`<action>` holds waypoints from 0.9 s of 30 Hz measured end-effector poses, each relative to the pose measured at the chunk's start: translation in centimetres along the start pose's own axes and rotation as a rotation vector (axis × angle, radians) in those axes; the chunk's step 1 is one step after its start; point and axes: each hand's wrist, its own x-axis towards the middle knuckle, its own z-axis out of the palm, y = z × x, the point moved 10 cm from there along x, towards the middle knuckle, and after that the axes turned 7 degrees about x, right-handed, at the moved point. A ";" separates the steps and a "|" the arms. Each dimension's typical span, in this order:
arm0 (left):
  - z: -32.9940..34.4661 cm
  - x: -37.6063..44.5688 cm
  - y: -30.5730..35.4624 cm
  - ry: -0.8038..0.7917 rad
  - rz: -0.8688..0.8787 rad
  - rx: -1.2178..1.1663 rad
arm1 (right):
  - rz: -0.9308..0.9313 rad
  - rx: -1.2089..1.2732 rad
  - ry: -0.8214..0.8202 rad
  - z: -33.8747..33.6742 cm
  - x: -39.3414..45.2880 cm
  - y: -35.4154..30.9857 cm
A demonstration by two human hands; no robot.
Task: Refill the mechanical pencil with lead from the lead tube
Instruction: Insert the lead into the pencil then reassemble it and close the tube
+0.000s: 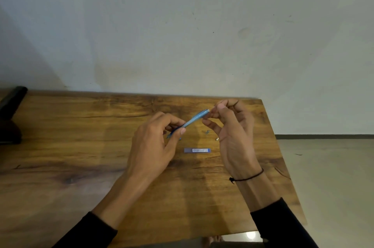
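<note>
My left hand grips a light blue mechanical pencil around its lower half and holds it tilted above the table, its upper end pointing up and to the right. My right hand is right at that upper end, thumb and forefinger pinched together. Anything between those fingertips is too thin to see. The lead tube, a small flat blue-violet case, lies on the wooden table just below and between my hands. The pencil's tip is hidden behind my left fingers.
Two tiny loose parts lie on the table near my right palm: a small metal piece and a pale stub. A dark object stands at the far left edge. The table's right edge drops to a tiled floor. A wall is close behind.
</note>
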 end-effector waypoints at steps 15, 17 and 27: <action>-0.1 -0.1 0.5 -0.009 -0.007 -0.005 | -0.131 -0.082 -0.038 0.0 0.1 -0.6; -0.1 -0.1 0.6 -0.012 -0.004 -0.006 | -0.141 -0.092 -0.044 0.1 0.1 -0.7; -0.1 0.0 0.4 -0.002 -0.026 -0.069 | -0.162 -0.059 -0.094 0.5 0.0 -1.0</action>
